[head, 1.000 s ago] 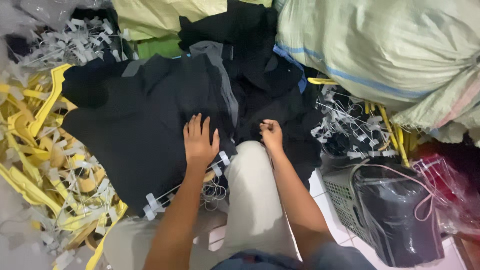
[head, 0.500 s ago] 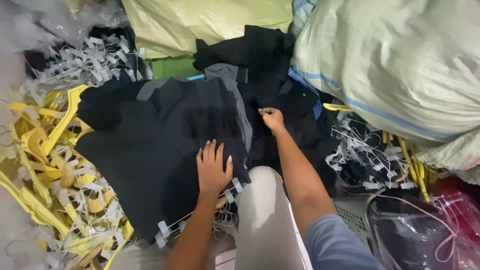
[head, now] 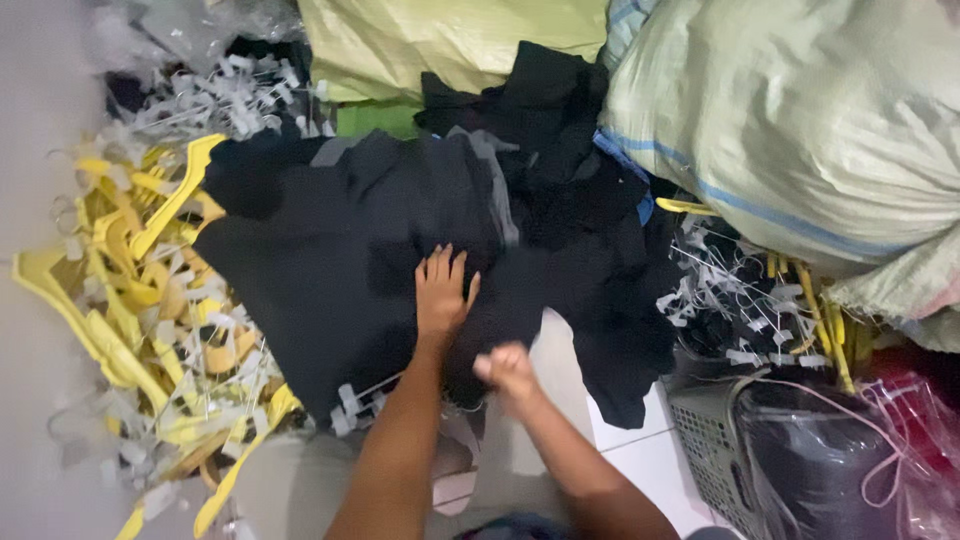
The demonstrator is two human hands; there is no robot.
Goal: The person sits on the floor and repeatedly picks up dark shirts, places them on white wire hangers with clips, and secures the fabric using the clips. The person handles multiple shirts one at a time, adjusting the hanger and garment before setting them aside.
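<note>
Right hand (head: pixel 508 372) nearest, blurred, fist clenched at near edge of black garment (head: pixel 380 250); whether cloth sits in grip, cannot tell. Half second earlier it pinched fabric farther off; since pulled back near. Left hand (head: pixel 441 291) flat on soft dark cloth, fingers spread, grip released, little changed. Garment draped mid-scene over knee. Left: tangled yellow plastic hangers (head: pixel 140 300). Right: grey mesh basket (head: pixel 740 450). Far: woven pale-green sacks (head: pixel 800 120).
</note>
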